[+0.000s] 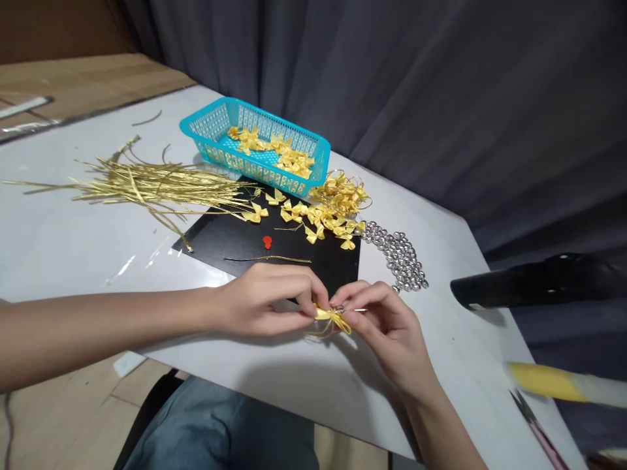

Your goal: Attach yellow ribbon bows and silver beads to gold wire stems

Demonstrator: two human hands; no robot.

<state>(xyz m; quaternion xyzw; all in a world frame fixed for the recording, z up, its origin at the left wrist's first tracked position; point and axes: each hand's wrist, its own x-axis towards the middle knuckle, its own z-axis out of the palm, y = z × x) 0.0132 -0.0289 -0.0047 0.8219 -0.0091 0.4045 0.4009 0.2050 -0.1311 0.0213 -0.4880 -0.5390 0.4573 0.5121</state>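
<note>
My left hand (274,297) pinches a small yellow ribbon bow (323,314) between thumb and fingers, just above the table's near edge. From the other side, my right hand (385,320) closes its fingertips on the same bow, where a yellow cord loop (345,324) sticks out. A small silvery piece (339,309) shows at the middle of the bow, partly covered by fingers. Thin gold thread ends hang below it. A bright thin sliver shows between my right fingers; its kind is unclear. Behind my hands, more yellow bows (316,219) lie on a black mat (210,238).
A turquoise basket (255,171) holds more bows. Gold cords (166,186) lie left, looped bows (343,192) beside the basket, and silver beads (399,258) to the right. A red piece (267,242) rests on the mat. A black cylindrical object (533,282) and scissors (536,427) are at right.
</note>
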